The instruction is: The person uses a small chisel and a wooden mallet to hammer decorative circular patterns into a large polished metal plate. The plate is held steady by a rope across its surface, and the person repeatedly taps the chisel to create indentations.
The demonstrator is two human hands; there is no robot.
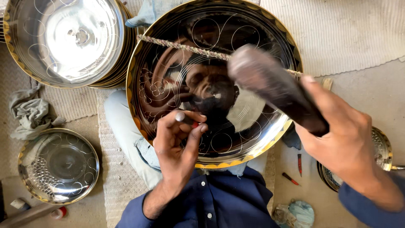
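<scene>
A large shiny metal plate (pixel 249 122) with a gold scalloped rim and engraved circles rests on my lap. My left hand (pixel 177 143) pinches a small metal punch (pixel 182 117) upright against the plate's lower middle. My right hand (pixel 341 139) grips a dark wooden mallet (pixel 270 84), raised above the plate to the right of the punch. A twisted cord (pixel 181 45) runs across the plate's upper part.
A stack of similar plates (pixel 67 40) sits at the top left, a smaller engraved plate (pixel 59 165) at the lower left, another plate (pixel 382 147) under my right wrist. A grey rag (pixel 31 112) lies left. Small red-handled tools (pixel 291 179) lie on the floor.
</scene>
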